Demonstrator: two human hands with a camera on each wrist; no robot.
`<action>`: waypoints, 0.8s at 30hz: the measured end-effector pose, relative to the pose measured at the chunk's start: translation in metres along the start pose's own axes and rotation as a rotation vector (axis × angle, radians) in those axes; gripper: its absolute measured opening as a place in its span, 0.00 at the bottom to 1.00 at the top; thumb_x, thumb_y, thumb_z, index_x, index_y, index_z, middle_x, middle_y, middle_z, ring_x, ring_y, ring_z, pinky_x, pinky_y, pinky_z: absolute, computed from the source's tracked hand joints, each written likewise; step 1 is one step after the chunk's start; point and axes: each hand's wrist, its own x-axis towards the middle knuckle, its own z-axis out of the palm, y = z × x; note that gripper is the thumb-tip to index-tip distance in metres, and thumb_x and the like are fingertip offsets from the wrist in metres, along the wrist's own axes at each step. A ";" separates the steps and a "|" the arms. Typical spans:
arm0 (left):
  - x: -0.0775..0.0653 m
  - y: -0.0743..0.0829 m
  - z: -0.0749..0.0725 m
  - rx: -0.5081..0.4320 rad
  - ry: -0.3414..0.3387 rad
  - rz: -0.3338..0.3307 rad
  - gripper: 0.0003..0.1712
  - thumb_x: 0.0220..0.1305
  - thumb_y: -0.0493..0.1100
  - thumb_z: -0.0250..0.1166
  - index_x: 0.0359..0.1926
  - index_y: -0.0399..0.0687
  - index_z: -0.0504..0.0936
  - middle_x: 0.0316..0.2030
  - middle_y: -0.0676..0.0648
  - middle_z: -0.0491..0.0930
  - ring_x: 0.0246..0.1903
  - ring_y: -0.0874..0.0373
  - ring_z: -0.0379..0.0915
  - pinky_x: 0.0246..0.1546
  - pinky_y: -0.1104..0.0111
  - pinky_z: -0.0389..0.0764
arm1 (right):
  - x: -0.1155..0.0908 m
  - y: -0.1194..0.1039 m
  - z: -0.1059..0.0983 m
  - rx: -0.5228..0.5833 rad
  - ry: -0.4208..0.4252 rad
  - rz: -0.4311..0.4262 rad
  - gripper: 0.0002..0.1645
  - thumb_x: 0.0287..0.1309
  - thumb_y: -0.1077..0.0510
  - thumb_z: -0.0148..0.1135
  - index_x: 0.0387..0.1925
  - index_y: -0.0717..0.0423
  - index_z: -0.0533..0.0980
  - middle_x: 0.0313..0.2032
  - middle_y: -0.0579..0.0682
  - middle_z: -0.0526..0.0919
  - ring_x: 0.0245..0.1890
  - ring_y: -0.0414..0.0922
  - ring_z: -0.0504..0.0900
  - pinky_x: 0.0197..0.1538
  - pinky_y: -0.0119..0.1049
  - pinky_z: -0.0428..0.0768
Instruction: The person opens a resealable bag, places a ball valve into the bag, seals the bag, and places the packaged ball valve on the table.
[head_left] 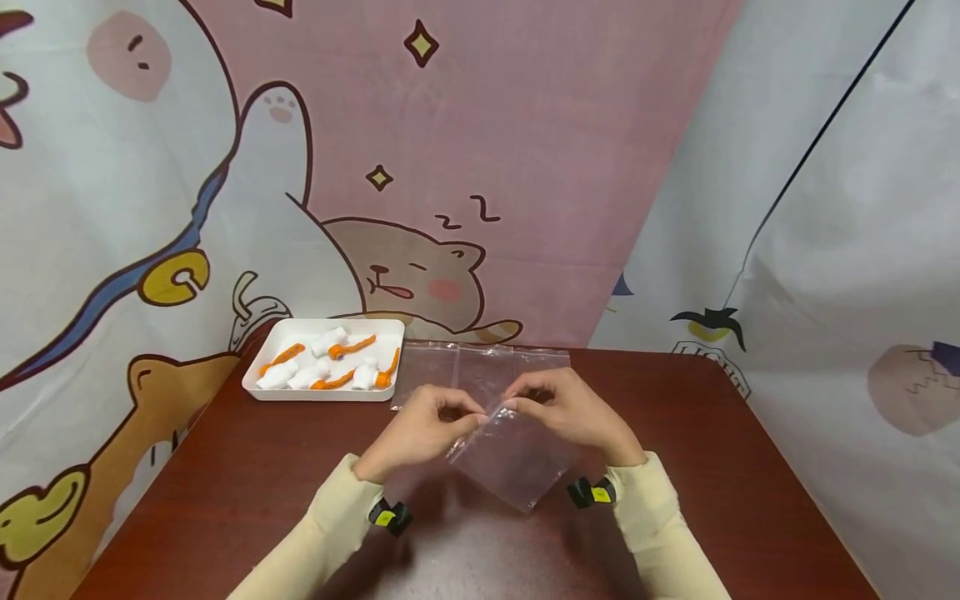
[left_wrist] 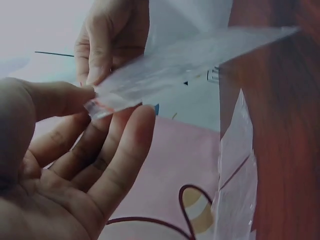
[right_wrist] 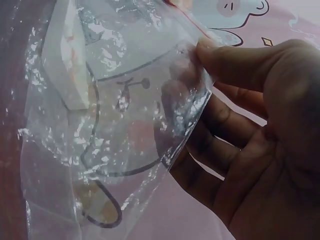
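Note:
A clear zip-lock bag (head_left: 517, 462) hangs slanted between my two hands above the table, its top edge with a red line seen in the right wrist view. My left hand (head_left: 429, 427) pinches that edge between thumb and fingers. Close beside it, my right hand (head_left: 573, 410) pinches the same edge further along, thumb on one face and fingers behind. In the left wrist view the bag (left_wrist: 185, 62) spreads out from the pinching fingertips. Through the bag (right_wrist: 125, 130) in the right wrist view I see part of the tray.
More clear bags (head_left: 427, 367) lie flat at the table's back edge. Left of them stands a white tray (head_left: 322, 395) with several white rolls and orange strips. A patterned cloth (head_left: 570, 167) hangs behind the brown table (head_left: 675, 517).

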 end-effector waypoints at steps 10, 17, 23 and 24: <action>0.002 -0.001 0.009 -0.099 0.058 -0.097 0.05 0.64 0.41 0.72 0.32 0.45 0.90 0.26 0.50 0.84 0.25 0.65 0.72 0.26 0.75 0.73 | -0.004 0.000 0.003 -0.076 0.187 0.008 0.09 0.60 0.49 0.74 0.42 0.40 0.85 0.36 0.35 0.86 0.36 0.36 0.84 0.43 0.37 0.85; 0.003 -0.002 0.012 -0.203 0.110 -0.208 0.08 0.62 0.41 0.73 0.35 0.39 0.89 0.21 0.53 0.78 0.22 0.64 0.70 0.22 0.75 0.70 | -0.011 -0.008 0.008 -0.066 0.343 0.092 0.08 0.59 0.50 0.75 0.36 0.44 0.82 0.31 0.40 0.84 0.29 0.39 0.82 0.34 0.34 0.82; 0.007 0.001 0.015 -0.269 0.196 -0.244 0.08 0.60 0.40 0.74 0.33 0.37 0.89 0.20 0.54 0.79 0.21 0.62 0.71 0.23 0.73 0.71 | -0.011 -0.014 0.018 -0.026 0.199 0.135 0.08 0.63 0.45 0.70 0.33 0.42 0.82 0.29 0.41 0.84 0.28 0.40 0.81 0.34 0.34 0.81; 0.007 0.001 0.015 -0.286 0.205 -0.244 0.09 0.60 0.40 0.74 0.32 0.37 0.89 0.20 0.54 0.79 0.21 0.62 0.71 0.22 0.73 0.71 | -0.010 -0.014 0.020 -0.010 0.171 0.148 0.10 0.64 0.43 0.69 0.34 0.42 0.83 0.29 0.41 0.84 0.28 0.40 0.81 0.34 0.34 0.82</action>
